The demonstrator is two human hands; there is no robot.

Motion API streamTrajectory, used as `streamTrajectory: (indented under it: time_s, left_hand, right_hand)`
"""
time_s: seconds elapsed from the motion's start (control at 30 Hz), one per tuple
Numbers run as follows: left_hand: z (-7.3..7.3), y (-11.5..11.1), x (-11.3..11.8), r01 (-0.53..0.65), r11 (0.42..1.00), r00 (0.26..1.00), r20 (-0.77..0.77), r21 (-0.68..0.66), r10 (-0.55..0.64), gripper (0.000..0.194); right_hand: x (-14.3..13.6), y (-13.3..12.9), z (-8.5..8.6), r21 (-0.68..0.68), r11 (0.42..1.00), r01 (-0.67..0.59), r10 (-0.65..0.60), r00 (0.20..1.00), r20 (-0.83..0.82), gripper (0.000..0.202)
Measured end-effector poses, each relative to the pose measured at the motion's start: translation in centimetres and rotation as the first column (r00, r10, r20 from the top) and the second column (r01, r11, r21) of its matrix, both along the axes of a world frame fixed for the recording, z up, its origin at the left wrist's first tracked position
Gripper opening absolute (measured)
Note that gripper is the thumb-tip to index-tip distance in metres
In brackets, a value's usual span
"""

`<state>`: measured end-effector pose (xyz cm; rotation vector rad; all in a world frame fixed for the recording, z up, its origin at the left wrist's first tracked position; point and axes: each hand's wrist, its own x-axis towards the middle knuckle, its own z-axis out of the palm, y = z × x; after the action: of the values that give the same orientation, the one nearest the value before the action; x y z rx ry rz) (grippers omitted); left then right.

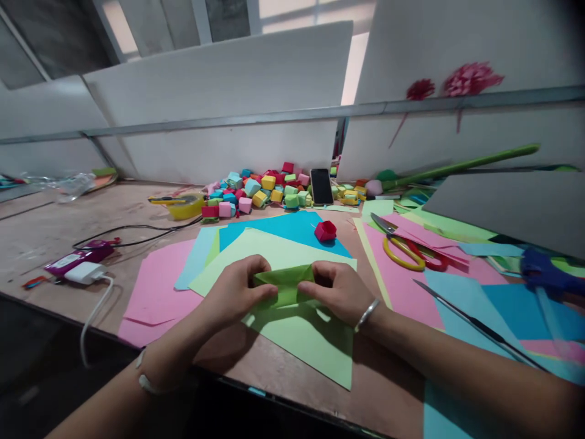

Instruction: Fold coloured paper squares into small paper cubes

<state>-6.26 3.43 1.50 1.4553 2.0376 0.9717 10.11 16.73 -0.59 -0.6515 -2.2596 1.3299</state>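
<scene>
Between my two hands is a small folded piece of green paper, held above a pale green sheet. My left hand pinches its left end, thumb on the near face. The right end is gripped by my right hand, its thumb also in front; a bracelet circles that wrist. Behind the hands, a small red folded paper piece rests on a blue sheet.
Many coloured paper cubes and a phone lie at the back. Scissors, a pointed metal tool and paper sheets are at right. Pink sheets, a yellow tape dispenser and a white charger are at left.
</scene>
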Motion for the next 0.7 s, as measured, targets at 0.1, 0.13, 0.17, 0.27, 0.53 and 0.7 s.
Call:
streamTrajectory:
  time_s: [0.1, 0.13, 0.17, 0.27, 0.53, 0.7]
  left_hand:
    - [0.3, -1.4, -1.0, -0.032, 0.996, 0.986, -0.159, 0.081, 0.044, 0.031]
    - [0.4, -2.0, -1.9, -0.058, 0.994, 0.962, -0.260, 0.089, 0.079, 0.039]
    - [0.3, -2.8, -3.0, -0.111, 0.990, 0.912, -0.388, 0.083, 0.134, 0.045]
    - [-0.2, -5.3, -7.3, -0.266, 0.963, 0.725, -0.665, -0.029, 0.180, 0.057]
    - [-0.2, -9.9, -9.0, -0.310, 0.906, 0.730, -0.683, -0.289, 0.031, 0.051]
    - [2.7, -10.3, -9.1, -0.178, 0.925, 0.837, -0.547, -0.337, -0.038, 0.044]
  right_hand:
    - [0.0, 0.3, 0.0, -0.069, 0.996, 0.060, -0.064, 0.996, -0.058, 0.025]
    - [0.0, 0.4, -0.2, -0.095, 0.992, 0.083, -0.092, 0.992, -0.086, 0.027]
    - [0.0, 0.5, -0.3, -0.120, 0.987, 0.105, -0.119, 0.987, -0.112, 0.028]
    - [-0.2, 1.0, -0.7, -0.189, 0.972, 0.141, -0.171, 0.974, -0.151, 0.029]
    - [-0.3, 1.0, -0.6, -0.188, 0.970, 0.157, -0.188, 0.969, -0.161, 0.027]
    - [-0.2, 0.8, -0.5, -0.135, 0.982, 0.133, -0.153, 0.976, -0.154, 0.025]
